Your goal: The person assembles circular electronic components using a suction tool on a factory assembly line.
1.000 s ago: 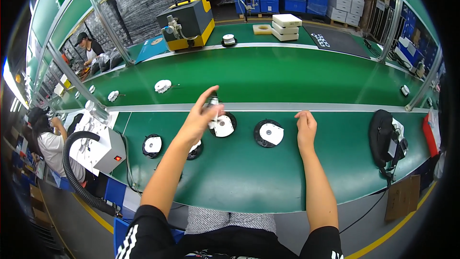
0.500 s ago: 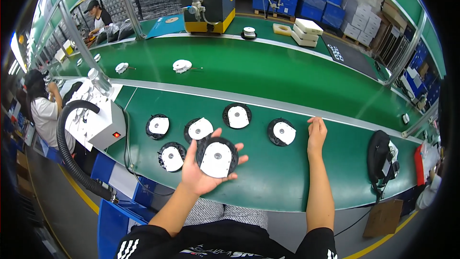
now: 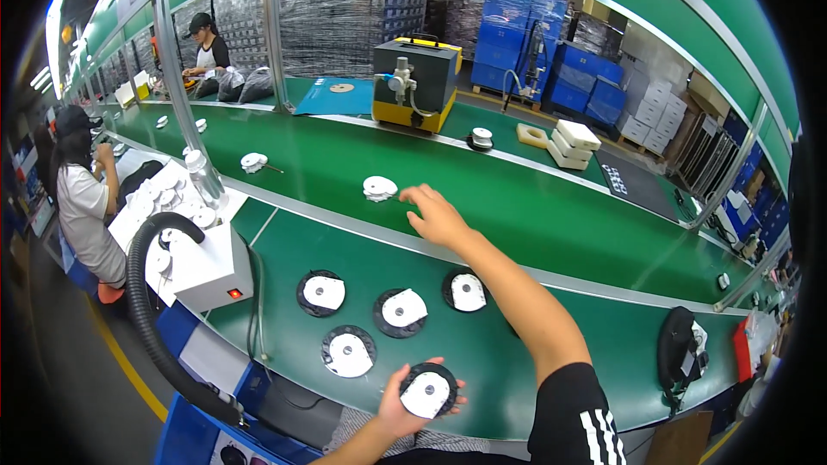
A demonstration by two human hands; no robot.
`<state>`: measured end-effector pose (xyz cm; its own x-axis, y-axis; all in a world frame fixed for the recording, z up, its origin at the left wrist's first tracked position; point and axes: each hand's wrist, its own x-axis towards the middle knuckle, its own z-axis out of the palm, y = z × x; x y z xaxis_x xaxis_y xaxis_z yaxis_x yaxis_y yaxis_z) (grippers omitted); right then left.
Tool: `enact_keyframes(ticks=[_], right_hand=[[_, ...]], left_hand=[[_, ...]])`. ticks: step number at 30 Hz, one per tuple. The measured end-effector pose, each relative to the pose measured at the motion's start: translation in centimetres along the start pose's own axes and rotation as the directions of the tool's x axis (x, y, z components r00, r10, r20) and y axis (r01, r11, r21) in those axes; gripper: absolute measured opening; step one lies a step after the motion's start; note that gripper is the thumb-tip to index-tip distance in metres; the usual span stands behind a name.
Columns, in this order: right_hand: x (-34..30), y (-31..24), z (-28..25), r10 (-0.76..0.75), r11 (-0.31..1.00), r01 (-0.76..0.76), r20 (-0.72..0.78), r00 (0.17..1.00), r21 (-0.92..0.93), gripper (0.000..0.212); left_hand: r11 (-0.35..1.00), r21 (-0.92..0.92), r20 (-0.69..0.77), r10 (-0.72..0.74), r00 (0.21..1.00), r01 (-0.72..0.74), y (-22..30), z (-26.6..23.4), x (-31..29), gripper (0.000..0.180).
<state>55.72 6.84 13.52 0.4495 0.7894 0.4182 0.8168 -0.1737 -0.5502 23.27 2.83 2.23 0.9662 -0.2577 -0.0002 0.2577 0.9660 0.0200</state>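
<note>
My left hand (image 3: pixel 398 406) is near the front edge of the bench, its fingers curled round a black disc-shaped unit with a white plate (image 3: pixel 425 394). My right hand (image 3: pixel 441 217) reaches across the metal rail, over the green conveyor belt, fingers stretched and apart with nothing in them. Just left of its fingertips sits a white round part with a short wire (image 3: pixel 379 188). Similar black discs with white plates lie on the green bench: one at left (image 3: pixel 323 293), one in the middle (image 3: pixel 401 312), one nearer me (image 3: pixel 348 351), another beside my right forearm (image 3: pixel 466 291).
A white box with a black hose (image 3: pixel 211 271) stands at left, beside a heap of white parts (image 3: pixel 168 194). A black pouch (image 3: pixel 679 349) lies at right. Beyond the belt are a yellow-and-black machine (image 3: pixel 415 86) and cream foam blocks (image 3: pixel 572 145). Two people work at left.
My right hand has moved from the bench out over the belt, leftward. My left hand has lowered toward me with the disc unit. The whole view has shifted.
</note>
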Motion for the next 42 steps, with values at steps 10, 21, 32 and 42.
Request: enact_keyframes(ticks=[10, 21, 32, 42], right_hand=[[14.3, 8.9, 4.9, 0.046, 0.889, 0.265, 0.647, 0.761, -0.374, 0.076], [9.6, 5.7, 3.5, 0.105, 0.877, 0.196, 0.573, 0.813, -0.438, 0.039], [-2.1, 0.0, -2.5, -0.091, 0.996, 0.09, -0.028, 0.995, -0.018, 0.035], [-20.5, -11.9, -2.2, -0.084, 0.671, 0.085, -0.038, 0.996, 0.737, 0.063]], left_hand=[[1.0, -0.012, 0.106, -0.025, 0.994, 0.026, -0.3, 0.4, 0.2, 0.053], [0.999, 0.016, 0.092, -0.047, 0.995, 0.046, 0.7, -0.9, 0.2, 0.053], [0.997, -0.061, 0.107, -0.034, 0.994, 0.041, -2.9, -0.6, -8.5, 0.058], [0.806, -0.081, -0.268, 0.549, 0.792, -0.586, -1.2, 1.1, -20.3, 0.056]])
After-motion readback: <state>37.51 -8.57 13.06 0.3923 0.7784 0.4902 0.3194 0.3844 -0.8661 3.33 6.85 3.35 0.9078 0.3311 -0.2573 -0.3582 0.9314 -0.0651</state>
